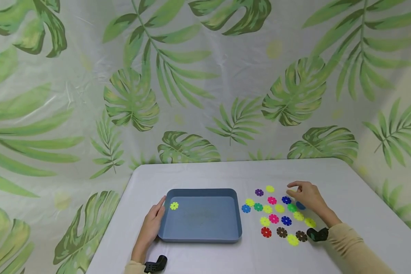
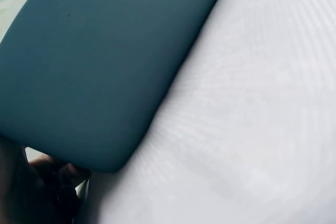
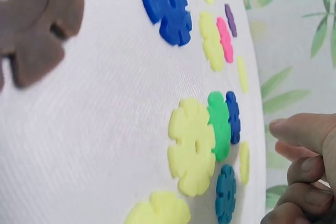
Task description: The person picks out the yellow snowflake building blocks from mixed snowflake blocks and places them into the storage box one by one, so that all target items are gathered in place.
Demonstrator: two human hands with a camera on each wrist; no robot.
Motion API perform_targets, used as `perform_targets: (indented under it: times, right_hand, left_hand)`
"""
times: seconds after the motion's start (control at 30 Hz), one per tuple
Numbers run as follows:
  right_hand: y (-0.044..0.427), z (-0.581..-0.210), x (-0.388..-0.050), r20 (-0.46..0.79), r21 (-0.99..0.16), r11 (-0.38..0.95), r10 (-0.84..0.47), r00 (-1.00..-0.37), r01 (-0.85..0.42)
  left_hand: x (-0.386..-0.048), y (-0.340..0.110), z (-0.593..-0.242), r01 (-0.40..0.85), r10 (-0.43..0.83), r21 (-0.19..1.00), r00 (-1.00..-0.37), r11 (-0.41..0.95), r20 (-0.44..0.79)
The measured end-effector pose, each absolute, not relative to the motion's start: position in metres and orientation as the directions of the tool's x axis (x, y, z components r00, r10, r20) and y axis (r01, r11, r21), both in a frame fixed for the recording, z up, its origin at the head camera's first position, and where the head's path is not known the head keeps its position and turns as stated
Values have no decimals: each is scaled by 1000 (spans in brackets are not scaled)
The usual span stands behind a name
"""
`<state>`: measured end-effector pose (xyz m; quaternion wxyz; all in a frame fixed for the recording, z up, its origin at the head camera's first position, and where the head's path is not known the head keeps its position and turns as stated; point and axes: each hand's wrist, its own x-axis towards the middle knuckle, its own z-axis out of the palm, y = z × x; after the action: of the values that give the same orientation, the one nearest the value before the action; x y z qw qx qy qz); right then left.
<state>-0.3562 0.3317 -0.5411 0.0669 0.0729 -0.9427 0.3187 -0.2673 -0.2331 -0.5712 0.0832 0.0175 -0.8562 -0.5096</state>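
Apparently, picking is the step — left hand point(image 1: 152, 222) grips the tray point(image 1: 202, 225); right hand point(image 1: 307, 196), fingertips point(image 3: 278, 126) apart, should pinch the nearest yellow disc point(image 3: 244, 163).

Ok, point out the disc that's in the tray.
The yellow disc toward the far left corner of the tray; all the other discs in sight are outside it.

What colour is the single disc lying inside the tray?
The disc in the tray is bright greenish yellow; it shows best in the head view.
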Motion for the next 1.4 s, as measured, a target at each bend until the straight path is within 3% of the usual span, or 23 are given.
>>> perform_targets:
  times: [0.57, 0.83, 1.4]
  right_hand:
    - [343, -543, -354, 86, -532, 838, -92, -992, -124]
    - [343, -544, -356, 103, -516, 845, -104, -989, -142]
    - [345, -544, -362, 53, -535, 840, -77, -996, -94]
  left_hand:
    - [-268, -232, -571, 59, -119, 876, -984, 479, 131]
    - [-268, -233, -572, 54, -121, 875, -985, 482, 127]
    - [-268, -231, -572, 77, -128, 869, -979, 489, 159]
